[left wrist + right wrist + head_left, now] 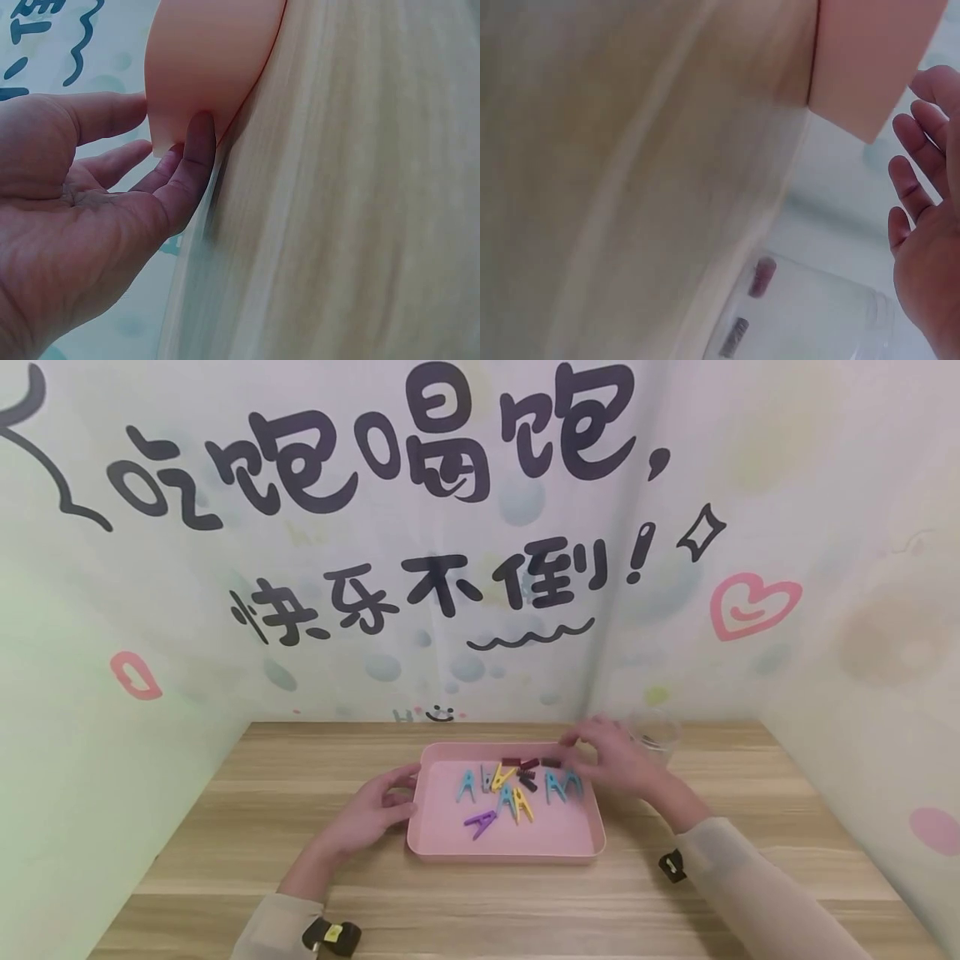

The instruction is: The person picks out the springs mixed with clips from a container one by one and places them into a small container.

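A pink tray (450, 843) holds several small clothespins: blue ones, yellow ones and a purple clothespin (481, 822). Several short dark red and black pieces (527, 782) lie among them toward the back. My left hand (371, 810) is at the tray's left side, its loosely bent fingers (196, 150) touching the outer wall. Over the back right corner hovers my right hand (618, 758), blurred, with fingers loosely bent near the blue clothespins. In the right wrist view its fingers stand beside the tray wall (862, 67), and nothing shows in them.
Behind the right hand stands a clear plastic container (655, 727), with small dark pieces visible in it in the right wrist view. A wood-grain table (360, 902) carries everything. A printed curtain (450, 677) rises at the table's back edge.
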### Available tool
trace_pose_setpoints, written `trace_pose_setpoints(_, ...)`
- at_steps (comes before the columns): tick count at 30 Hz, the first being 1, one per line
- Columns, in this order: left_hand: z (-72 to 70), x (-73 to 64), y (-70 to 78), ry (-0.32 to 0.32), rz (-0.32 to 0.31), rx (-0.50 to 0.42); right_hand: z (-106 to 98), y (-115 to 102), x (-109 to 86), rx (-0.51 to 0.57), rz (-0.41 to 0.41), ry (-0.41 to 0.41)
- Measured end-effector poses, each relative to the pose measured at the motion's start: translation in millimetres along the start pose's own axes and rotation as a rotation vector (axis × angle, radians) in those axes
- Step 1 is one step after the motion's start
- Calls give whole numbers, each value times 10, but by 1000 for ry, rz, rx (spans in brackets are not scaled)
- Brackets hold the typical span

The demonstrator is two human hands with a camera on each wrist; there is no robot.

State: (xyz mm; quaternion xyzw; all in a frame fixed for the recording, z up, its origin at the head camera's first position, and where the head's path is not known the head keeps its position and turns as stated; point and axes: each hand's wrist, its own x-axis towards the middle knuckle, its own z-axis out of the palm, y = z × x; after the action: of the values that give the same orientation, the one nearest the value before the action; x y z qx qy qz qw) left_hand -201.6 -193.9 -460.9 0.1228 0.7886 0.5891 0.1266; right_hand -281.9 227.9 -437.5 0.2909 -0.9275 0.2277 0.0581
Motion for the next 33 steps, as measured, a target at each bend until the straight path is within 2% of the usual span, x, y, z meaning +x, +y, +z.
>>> trace_pose_setpoints(13, 4, 3, -12, 7, -8, -11, 82, -15, 53, -16, 8, -84)
trace_pose_setpoints(19, 3, -7, -4, 3, 6, -18, 93, -30, 85, -73, 4, -125)
trace_pose_setpoints(24, 1, -22, 7, -4, 23, -23, 92, -74, 114, -111, -20, -162)
trace_pose_setpoints(28, 7, -22, 11, 6, 4, -14, 121, -90, 131, -124, -34, -204)
trace_pose_setpoints(33, 9, -22, 22, 1, 11, -11, 153, -102, 142, -133, -54, -204)
